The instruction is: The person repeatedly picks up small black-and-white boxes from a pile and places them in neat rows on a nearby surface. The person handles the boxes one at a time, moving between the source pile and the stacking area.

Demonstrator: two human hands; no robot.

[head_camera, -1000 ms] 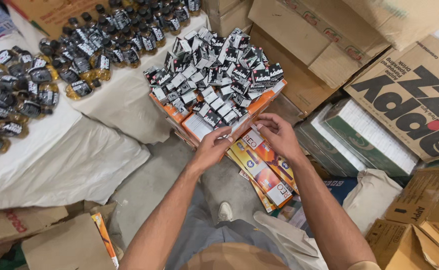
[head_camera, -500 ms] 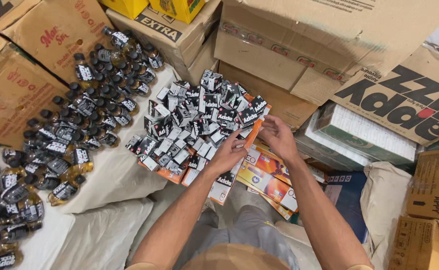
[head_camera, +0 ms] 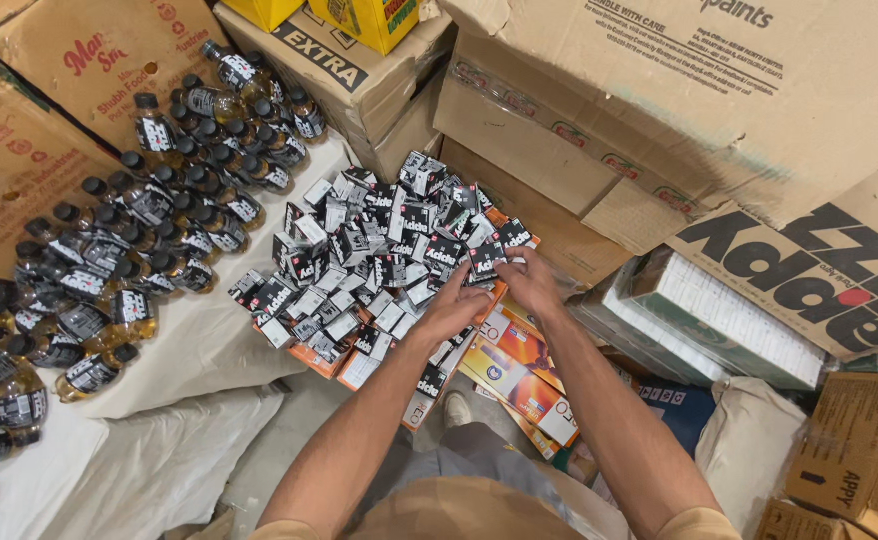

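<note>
Both hands at right edge of heap of small black-and-white cartons (head_camera: 369, 260) piled on orange flat boxes (head_camera: 519, 370). Left hand (head_camera: 456, 308) fingers spread flat over cartons; right hand (head_camera: 529, 280) fingers pinching one carton (head_camera: 483, 262). Step, judging: sorting cartons. Next move needs clean lift without toppling neighbours. Dark-capped amber bottles (head_camera: 129, 250) on white cloth (head_camera: 199, 350), well apart.

Fingertips of the left hand (head_camera: 451, 312) and right hand (head_camera: 529, 282) are buried among the small black-and-white boxes (head_camera: 379, 255); grip cannot be told. The orange flat cartons (head_camera: 519, 375) are partly covered by the forearms. The bottles (head_camera: 19, 400) are cut off at the left edge.
</note>
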